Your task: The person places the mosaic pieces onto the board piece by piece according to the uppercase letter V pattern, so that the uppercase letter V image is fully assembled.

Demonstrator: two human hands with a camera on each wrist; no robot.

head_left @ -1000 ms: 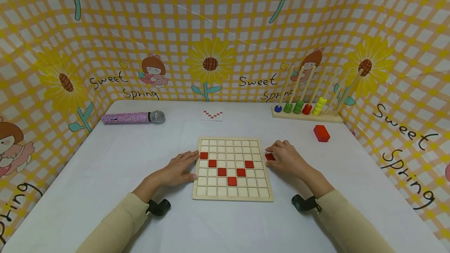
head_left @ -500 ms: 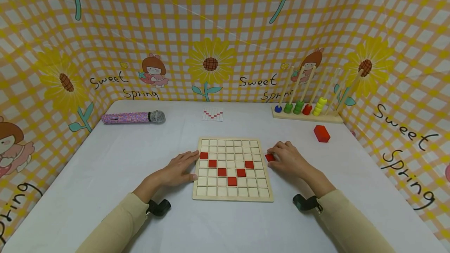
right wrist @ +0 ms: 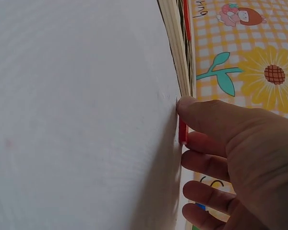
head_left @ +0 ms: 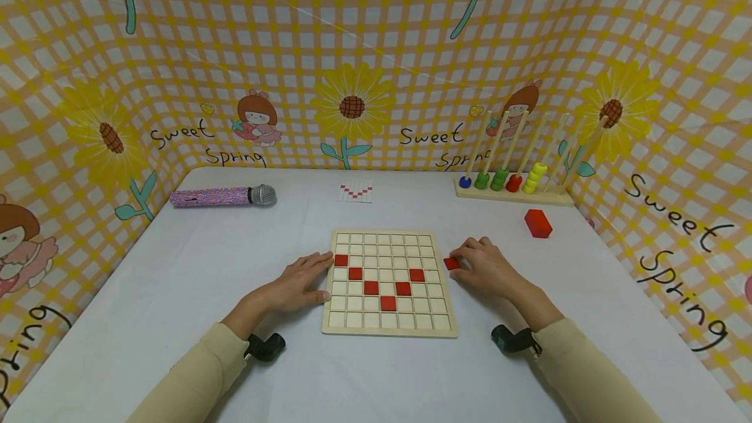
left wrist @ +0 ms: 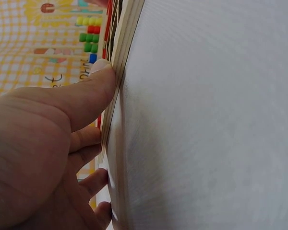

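A square wooden grid board (head_left: pixel 378 247) lies on the white table, with several red square tiles (head_left: pixel 388 303) set in its cells in a V-like slant. Along its left edge rests my left hand (head_left: pixel 296 282), fingers fairly straight, thumb and fingertips touching the rim; the left wrist view shows the thumb (left wrist: pixel 93 91) against the side. Just off the right edge, my right hand (head_left: pixel 484 266) pinches a loose red tile (head_left: pixel 451 264) between thumb and fingers. In the right wrist view that tile (right wrist: pixel 182 130) stands by the table surface under the thumb, partly hidden.
Behind the board lies a small pattern card (head_left: pixel 355 191) with a red V. A glittery microphone (head_left: pixel 223 196) is at back left. At back right stand a wooden bead abacus (head_left: pixel 514 193) and a red block (head_left: pixel 537 223). Patterned cloth surrounds the table.
My right hand has shifted very slightly to the right, and more of the red tile shows beside its fingers. The left hand and the board have stayed put.
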